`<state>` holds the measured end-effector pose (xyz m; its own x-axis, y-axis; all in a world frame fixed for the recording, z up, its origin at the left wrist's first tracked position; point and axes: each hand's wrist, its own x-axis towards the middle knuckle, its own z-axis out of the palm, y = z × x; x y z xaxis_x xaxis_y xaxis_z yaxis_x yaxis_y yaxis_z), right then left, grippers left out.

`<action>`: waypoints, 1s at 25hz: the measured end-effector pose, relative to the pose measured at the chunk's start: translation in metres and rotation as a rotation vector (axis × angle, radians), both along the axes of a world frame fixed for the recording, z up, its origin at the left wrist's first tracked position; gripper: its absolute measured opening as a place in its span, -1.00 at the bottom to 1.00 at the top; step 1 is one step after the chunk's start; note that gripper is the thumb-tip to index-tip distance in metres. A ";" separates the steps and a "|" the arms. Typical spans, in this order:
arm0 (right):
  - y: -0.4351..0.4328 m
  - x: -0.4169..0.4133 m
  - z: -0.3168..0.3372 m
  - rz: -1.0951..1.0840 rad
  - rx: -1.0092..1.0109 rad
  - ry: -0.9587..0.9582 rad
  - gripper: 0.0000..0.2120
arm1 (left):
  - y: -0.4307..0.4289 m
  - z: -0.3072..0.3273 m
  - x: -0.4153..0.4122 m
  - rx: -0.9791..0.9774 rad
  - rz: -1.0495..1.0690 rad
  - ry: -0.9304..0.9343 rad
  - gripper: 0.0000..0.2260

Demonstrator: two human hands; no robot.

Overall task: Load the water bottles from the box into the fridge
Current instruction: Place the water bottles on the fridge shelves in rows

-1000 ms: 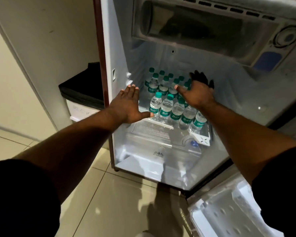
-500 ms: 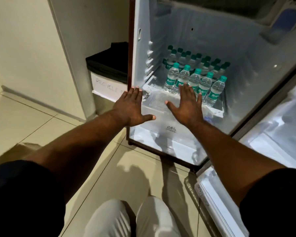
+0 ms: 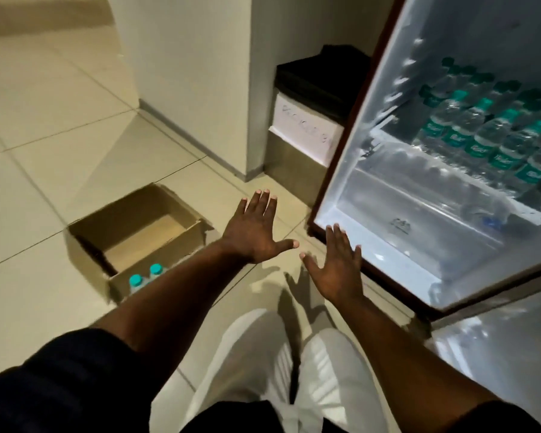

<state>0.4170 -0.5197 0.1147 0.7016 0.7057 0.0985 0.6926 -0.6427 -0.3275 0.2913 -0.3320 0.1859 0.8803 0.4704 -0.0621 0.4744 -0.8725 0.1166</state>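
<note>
Hovering over the tiled floor, fingers spread straight, grasping nothing: left hand, right hand. Inside the cardboard box, 2 water bottles upright; many more bottles on the open fridge shelf.

two teal-capped plastic water bottles are counted in one brown cardboard box; five green-labelled bottles are made out front in one white fridge.

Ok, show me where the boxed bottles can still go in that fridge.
Free: the front strip of the clear fridge shelf, bordered by the white left wall and the front row of green-capped water bottles. Crowded: behind that row, bottles fill the shelf to the back. A hand should pass in from the open front.
</note>
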 end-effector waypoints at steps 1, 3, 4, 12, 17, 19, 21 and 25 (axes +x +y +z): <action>0.004 -0.012 -0.011 0.027 0.000 0.014 -0.07 | 0.002 -0.009 -0.016 -0.019 0.039 0.019 0.06; 0.016 -0.035 -0.029 0.094 -0.008 0.060 -0.06 | 0.008 -0.029 -0.048 -0.066 0.112 0.046 0.06; 0.022 -0.048 -0.038 0.132 -0.022 0.074 -0.07 | 0.010 -0.040 -0.064 -0.097 0.146 0.055 0.06; 0.069 -0.128 -0.076 0.389 -0.092 0.070 -0.18 | 0.027 -0.109 -0.158 -0.202 0.385 0.020 0.02; 0.101 -0.153 -0.087 0.495 -0.132 0.103 -0.16 | 0.044 -0.135 -0.180 -0.187 0.458 0.066 -0.07; 0.114 -0.160 -0.092 0.521 -0.105 0.127 -0.16 | 0.054 -0.144 -0.183 -0.175 0.492 0.084 -0.15; 0.125 -0.163 -0.098 0.541 -0.104 0.147 -0.18 | 0.064 -0.152 -0.182 -0.186 0.532 0.076 -0.28; 0.139 -0.157 -0.108 0.539 -0.135 0.153 -0.21 | 0.084 -0.167 -0.179 -0.209 0.502 0.079 -0.34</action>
